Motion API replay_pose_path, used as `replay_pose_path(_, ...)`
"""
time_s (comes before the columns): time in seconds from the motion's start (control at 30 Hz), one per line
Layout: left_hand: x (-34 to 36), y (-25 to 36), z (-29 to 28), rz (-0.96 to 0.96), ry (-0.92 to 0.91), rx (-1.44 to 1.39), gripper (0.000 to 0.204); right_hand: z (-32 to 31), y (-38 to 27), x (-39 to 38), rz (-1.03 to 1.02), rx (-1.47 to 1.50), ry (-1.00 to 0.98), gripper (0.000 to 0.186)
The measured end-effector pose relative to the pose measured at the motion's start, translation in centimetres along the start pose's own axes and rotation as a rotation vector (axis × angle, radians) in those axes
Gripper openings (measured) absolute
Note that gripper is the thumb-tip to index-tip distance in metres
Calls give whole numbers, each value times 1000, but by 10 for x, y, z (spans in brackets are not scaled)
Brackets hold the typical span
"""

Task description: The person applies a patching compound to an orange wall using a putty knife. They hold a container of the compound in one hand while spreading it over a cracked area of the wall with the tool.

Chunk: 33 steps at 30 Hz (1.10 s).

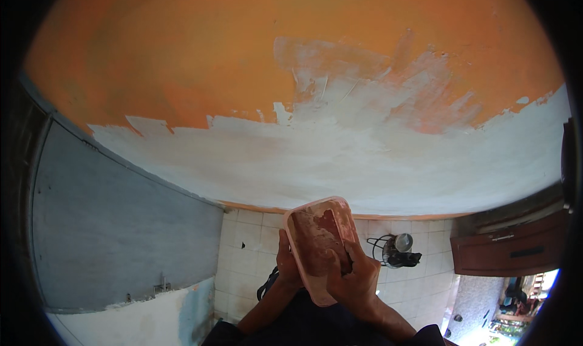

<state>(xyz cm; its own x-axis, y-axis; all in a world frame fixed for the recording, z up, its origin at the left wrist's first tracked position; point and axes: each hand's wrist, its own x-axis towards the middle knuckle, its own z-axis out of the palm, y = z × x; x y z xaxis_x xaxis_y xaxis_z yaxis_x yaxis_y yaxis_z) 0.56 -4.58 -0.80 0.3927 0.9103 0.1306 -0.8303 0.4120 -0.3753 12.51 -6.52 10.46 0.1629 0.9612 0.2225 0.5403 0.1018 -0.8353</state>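
Observation:
In front of my body is a shallow pinkish plastic tub point(296, 240) with rounded corners, tilted, its inside smeared with brownish and pale paste. My left hand point(289, 266) grips its left side, with most fingers hidden beneath. Over the right side of the tub, my right hand point(358, 282) is closed, fingers pinched on a flat dark-red piece point(336, 234) that lies inside against the tub. Its exact kind is hard to make out. Just beyond the tub stands a wall, orange point(200, 54) above and coated whitish point(261, 158) below, with uneven streaks where the two meet.
A grey door panel point(121, 218) lies to the left, above a patchy white and blue wall part point(195, 309). On the white tiled floor point(243, 273), a dark wire stand point(392, 254) holds a round metal-looking item. A brown wooden door point(504, 252) is at right, near a bright doorway.

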Motion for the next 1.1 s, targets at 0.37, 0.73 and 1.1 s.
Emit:
replay_pose_path(0.37, 2, 9, -1, 52, 28, 121, 83, -5, -2, 11, 161, 88, -150, 16)
replay_pose_path(0.73, -2, 15, -7, 78, 53, 202, 81, -11, 3, 17, 247, 263, -180, 12)
replay_pose_path(1.1, -7, 26, -16, 106, 195, 548, 79, -21, 6, 17, 330, 267, -215, 13)
